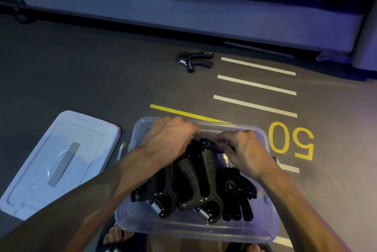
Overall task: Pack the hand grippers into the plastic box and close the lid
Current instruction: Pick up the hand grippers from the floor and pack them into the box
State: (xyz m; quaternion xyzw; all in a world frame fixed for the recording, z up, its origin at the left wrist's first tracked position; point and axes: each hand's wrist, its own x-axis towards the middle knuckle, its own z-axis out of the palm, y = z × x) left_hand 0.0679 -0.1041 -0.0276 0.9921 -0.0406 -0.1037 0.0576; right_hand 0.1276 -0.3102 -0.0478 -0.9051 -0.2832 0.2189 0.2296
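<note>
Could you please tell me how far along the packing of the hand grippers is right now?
Several hand grippers already lie in the plastic box. The left hand and right hand are arranging the top one. One hand gripper remains on the floor, and the lid still lies beside the box.

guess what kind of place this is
Probably a gym floor: dark rubber-like flooring with white distance lines and a yellow "50", what looks like a treadmill base, and hand grippers in a plastic box.

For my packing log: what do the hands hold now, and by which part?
Both hands, left and right, hold the topmost black hand gripper in the clear plastic box, at its handle ends.
</note>
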